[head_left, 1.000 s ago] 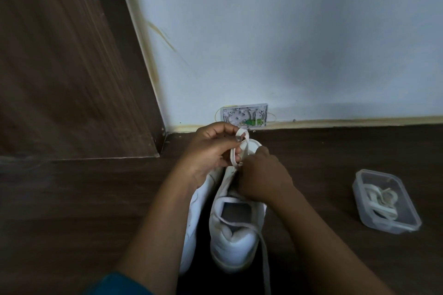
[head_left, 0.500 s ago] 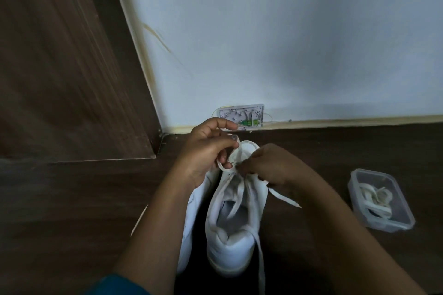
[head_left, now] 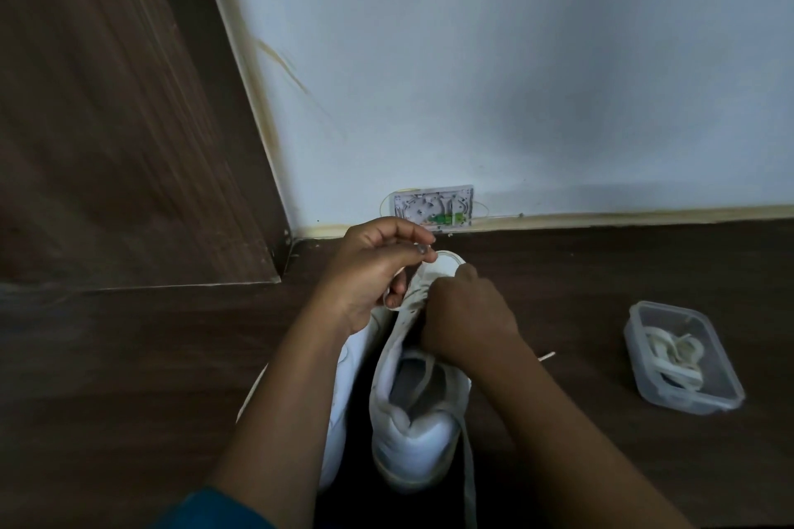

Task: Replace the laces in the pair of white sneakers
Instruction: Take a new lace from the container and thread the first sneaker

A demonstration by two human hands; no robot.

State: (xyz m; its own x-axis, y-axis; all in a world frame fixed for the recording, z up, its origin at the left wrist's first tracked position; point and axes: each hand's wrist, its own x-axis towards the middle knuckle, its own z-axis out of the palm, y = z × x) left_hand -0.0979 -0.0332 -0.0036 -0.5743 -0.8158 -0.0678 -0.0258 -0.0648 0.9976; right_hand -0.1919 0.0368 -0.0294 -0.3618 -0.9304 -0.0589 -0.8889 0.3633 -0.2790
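Observation:
Two white sneakers stand side by side on the dark floor, toes toward the wall. The right sneaker (head_left: 414, 438) is in full view; the left sneaker (head_left: 339, 408) is mostly hidden under my left forearm. My left hand (head_left: 371, 271) is curled at the right sneaker's toe and pinches a white lace (head_left: 468, 472) near its front eyelets. My right hand (head_left: 466, 316) is curled over the eyelet rows and grips the lace there. One lace end trails back past the heel; another tip (head_left: 546, 355) pokes out right of my wrist.
A clear plastic container (head_left: 722, 393) with coiled laces sits on the floor to the right. The pale wall with a small wall box (head_left: 432, 211) runs behind the shoes, and a brown wooden panel (head_left: 129, 142) stands at the left.
My right hand has moved back over the shoe's eyelets, and the lace length that hung out to its right has been drawn in. The left hand stays at the toe.

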